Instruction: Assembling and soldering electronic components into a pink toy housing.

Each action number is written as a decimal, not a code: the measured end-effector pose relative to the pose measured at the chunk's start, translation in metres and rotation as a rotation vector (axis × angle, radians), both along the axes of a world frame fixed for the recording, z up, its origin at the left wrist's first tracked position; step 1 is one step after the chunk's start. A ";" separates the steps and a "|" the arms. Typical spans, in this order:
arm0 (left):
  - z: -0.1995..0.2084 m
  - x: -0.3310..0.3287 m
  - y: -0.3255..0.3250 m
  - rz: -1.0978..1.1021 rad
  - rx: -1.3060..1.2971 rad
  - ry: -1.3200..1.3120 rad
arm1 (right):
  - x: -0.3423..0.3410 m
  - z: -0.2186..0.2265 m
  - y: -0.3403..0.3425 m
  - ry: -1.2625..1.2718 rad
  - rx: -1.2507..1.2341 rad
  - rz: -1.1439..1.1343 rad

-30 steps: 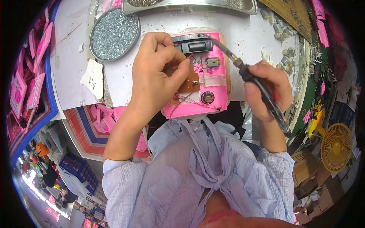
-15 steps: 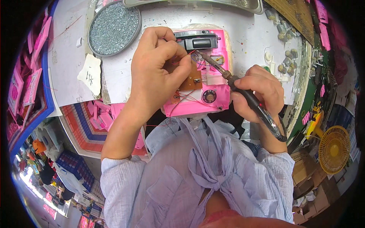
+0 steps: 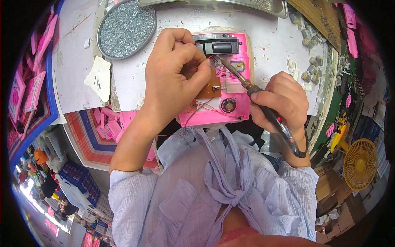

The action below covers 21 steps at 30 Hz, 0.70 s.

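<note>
A pink plastic housing (image 3: pixel 240 117) lies on the table before me, with a black part (image 3: pixel 220 48) along its far side, a brown circuit board (image 3: pixel 212 91) and a small round speaker (image 3: pixel 228 105). My left hand (image 3: pixel 175 70) is over the housing's left side, thumb and forefinger pinched on a thin red wire (image 3: pixel 211 57). My right hand (image 3: pixel 282 101) is closed around the black handle of a soldering iron (image 3: pixel 263 99). The iron's tip reaches the wire's end beside the black part; whether they touch is too small to tell. Several thin wires cross the housing's near left part.
A round dish of small screws (image 3: pixel 127 31) stands at the far left, near a torn white card (image 3: pixel 98 79). A metal tray (image 3: pixel 271 7) lies along the back. Small metal parts (image 3: pixel 313 68) are scattered at the right. Pink pieces fill a crate (image 3: pixel 88 138) at the lower left.
The view has shifted slightly. Both hands keep their hold on the wire and the soldering iron, with the iron's tip staying by the wire's end.
</note>
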<state>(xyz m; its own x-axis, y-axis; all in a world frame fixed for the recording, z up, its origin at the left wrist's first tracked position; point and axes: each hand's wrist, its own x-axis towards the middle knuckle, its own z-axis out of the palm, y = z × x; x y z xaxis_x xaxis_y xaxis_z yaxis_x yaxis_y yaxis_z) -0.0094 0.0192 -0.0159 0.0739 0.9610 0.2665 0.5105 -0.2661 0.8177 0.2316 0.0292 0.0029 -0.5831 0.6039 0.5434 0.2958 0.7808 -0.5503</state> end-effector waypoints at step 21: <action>-0.005 0.006 0.000 0.030 0.061 0.076 | 0.000 -0.005 0.008 0.037 -0.080 0.037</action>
<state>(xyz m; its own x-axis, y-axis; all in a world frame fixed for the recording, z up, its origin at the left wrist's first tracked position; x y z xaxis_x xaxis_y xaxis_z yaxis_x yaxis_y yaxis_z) -0.0030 0.0191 -0.0209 0.0673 0.9451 0.3198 0.5790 -0.2980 0.7589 0.2316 0.0369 -0.0020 -0.5862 0.6247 0.5158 0.2457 0.7438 -0.6216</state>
